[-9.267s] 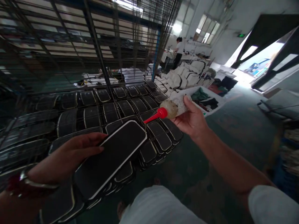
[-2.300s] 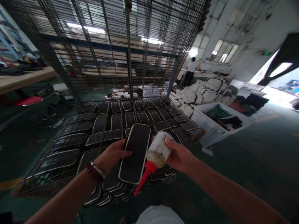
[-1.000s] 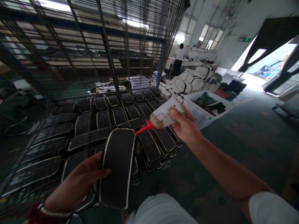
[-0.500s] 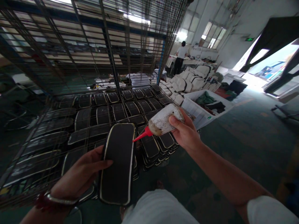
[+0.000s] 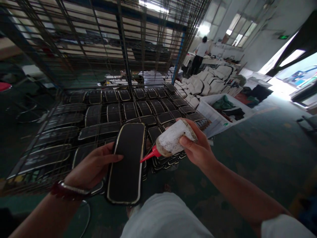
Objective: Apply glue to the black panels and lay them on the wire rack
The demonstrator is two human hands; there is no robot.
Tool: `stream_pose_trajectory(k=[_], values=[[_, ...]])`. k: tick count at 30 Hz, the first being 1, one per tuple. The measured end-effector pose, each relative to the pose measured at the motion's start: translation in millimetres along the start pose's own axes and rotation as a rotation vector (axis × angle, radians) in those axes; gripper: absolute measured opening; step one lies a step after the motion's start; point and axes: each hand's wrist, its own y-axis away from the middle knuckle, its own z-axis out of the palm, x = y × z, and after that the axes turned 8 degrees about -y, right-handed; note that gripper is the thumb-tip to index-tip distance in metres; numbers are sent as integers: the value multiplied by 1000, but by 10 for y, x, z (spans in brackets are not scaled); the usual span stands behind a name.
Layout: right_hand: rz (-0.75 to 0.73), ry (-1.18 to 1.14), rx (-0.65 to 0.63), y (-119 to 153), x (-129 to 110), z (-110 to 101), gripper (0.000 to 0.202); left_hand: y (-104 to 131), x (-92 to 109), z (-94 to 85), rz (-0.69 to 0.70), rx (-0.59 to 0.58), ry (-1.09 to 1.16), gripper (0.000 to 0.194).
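At the lower left of the frame, the left hand (image 5: 92,165) grips the left edge of a dark rounded panel (image 5: 126,165), its thumb on the face. The panel, rimmed by a pale line, stands upright just left of the frame's lower centre. The red nozzle (image 5: 150,154) meets its right edge. Right of that, the right hand's (image 5: 198,145) fingers wrap a stained white bottle (image 5: 173,138), tilted nozzle-down.
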Motion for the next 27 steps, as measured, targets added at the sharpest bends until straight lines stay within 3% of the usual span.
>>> stream_pose_trajectory(k=[6,14,21,27], values=[[23,85,-28,134,41,-49,65,24,54,57,-24,65,19,41],[20,3,-214,246,66,-37,56,-25,50,15,-22,144,15,35],[27,7,-182,277,59,-29,60,-47,83,9,-18,306,119,33],[-31,-10,-125,310,125,-47,57,-5,103,-5,-5,350,209,40]])
